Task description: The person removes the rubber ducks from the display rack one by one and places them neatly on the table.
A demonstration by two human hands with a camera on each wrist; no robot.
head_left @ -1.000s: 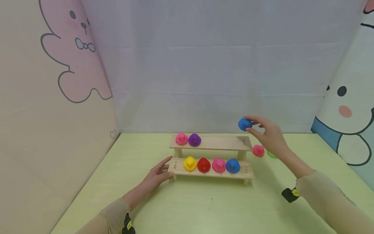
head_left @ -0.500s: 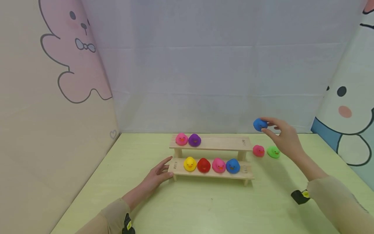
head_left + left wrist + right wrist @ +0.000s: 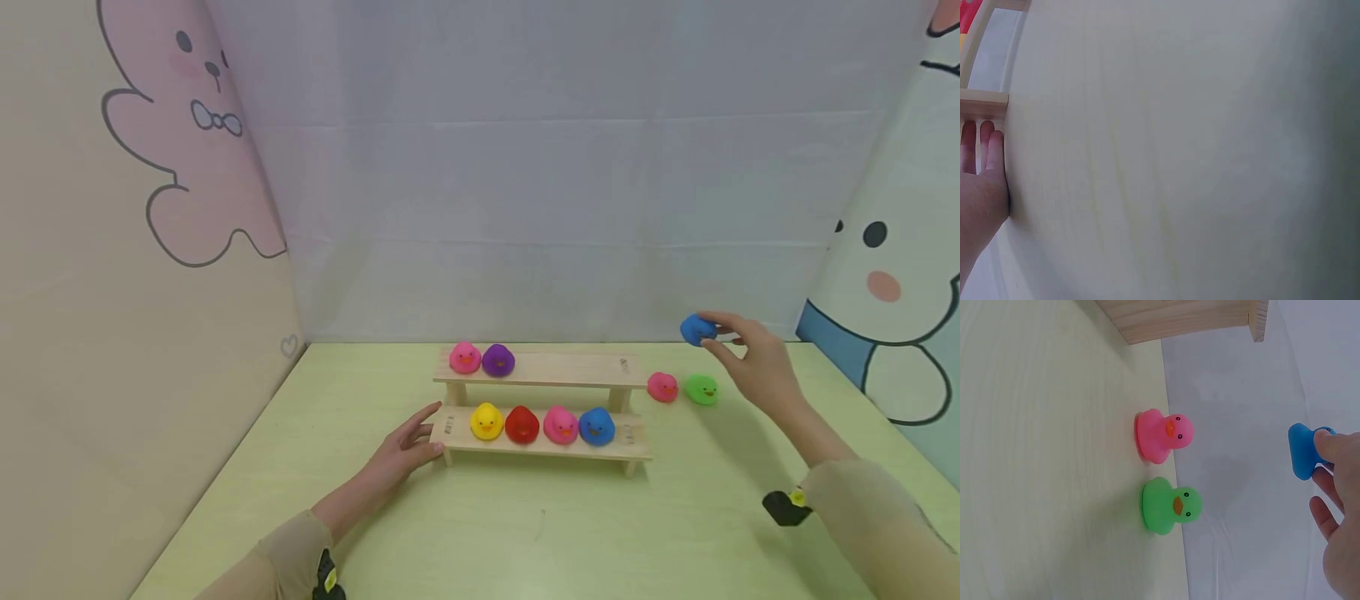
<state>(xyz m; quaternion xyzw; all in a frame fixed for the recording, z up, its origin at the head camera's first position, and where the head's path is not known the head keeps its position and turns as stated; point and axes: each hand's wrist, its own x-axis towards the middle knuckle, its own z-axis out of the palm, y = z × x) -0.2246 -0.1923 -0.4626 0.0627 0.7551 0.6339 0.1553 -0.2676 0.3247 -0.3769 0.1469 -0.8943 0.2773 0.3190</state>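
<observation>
My right hand (image 3: 757, 362) pinches a blue rubber duck (image 3: 698, 330) between thumb and fingers, above the table's back right and clear of it; the right wrist view shows the same blue duck (image 3: 1302, 452). Below stand a pink duck (image 3: 663, 387) and a green duck (image 3: 702, 389) on the table. My left hand (image 3: 393, 454) rests at the left end of a two-tier wooden rack (image 3: 573, 369), fingers fairly straight in the left wrist view. On the lower tier sit a yellow duck (image 3: 487, 422), a red duck (image 3: 522, 425), a pink duck (image 3: 561, 425) and a blue duck (image 3: 597, 427).
The upper tier carries a pink duck (image 3: 465, 357) and a purple duck (image 3: 498, 361) at its left; bare wood lies to their right. A pale cloth wall (image 3: 480, 208) rises behind the light green table (image 3: 480, 533), with printed walls on both sides.
My right hand has moved right with the blue duck, away from the upper tier and past the loose pink duck, uncovering the green duck. My left hand has stayed at the rack.
</observation>
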